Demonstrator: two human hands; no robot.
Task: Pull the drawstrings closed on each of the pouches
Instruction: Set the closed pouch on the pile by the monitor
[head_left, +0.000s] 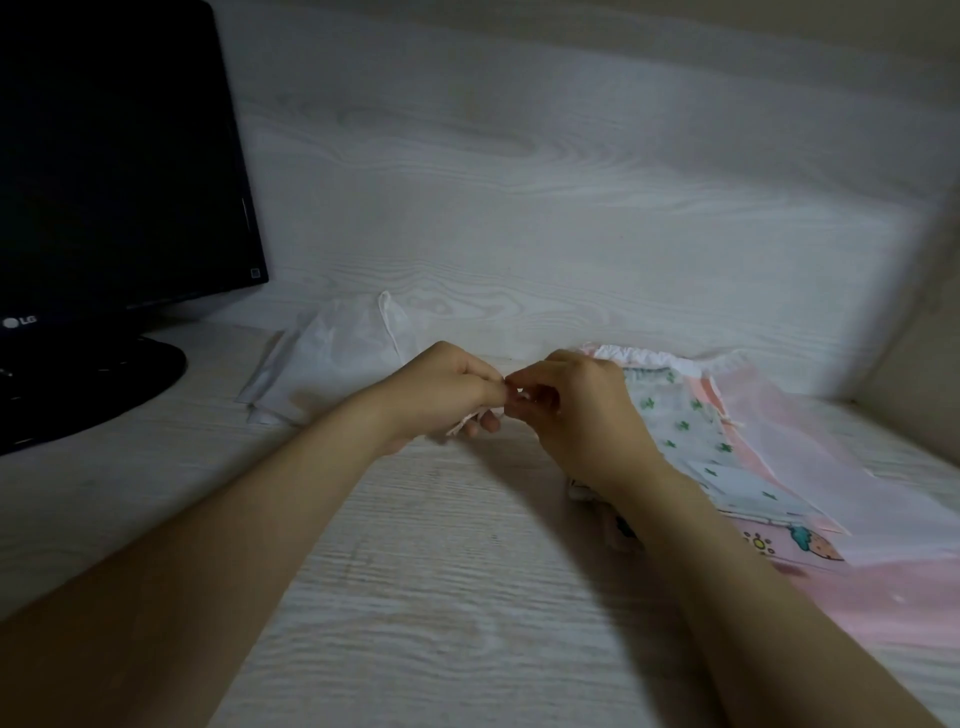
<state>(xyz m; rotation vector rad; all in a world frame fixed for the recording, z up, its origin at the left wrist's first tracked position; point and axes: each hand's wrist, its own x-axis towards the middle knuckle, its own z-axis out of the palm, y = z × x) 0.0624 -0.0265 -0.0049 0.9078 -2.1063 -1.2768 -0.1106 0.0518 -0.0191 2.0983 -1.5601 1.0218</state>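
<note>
My left hand (447, 392) and my right hand (576, 415) meet fingertip to fingertip at the middle of the desk. Both pinch a small pale pouch (467, 422), mostly hidden inside my left fingers, with a bit of fabric showing below them. To the right lies a pile of pouches: a white one with green prints (691, 431), a pink one (810, 457) and a pink printed one (831, 577) nearest me. A white pouch (337, 353) with a loose white drawstring (387, 317) lies flat behind my left hand.
A black monitor (114, 156) on a round black stand (88, 384) fills the left side. The white wood-grain desk (441, 597) meets a matching back panel (519, 182). A beige side wall (924, 338) closes off the right.
</note>
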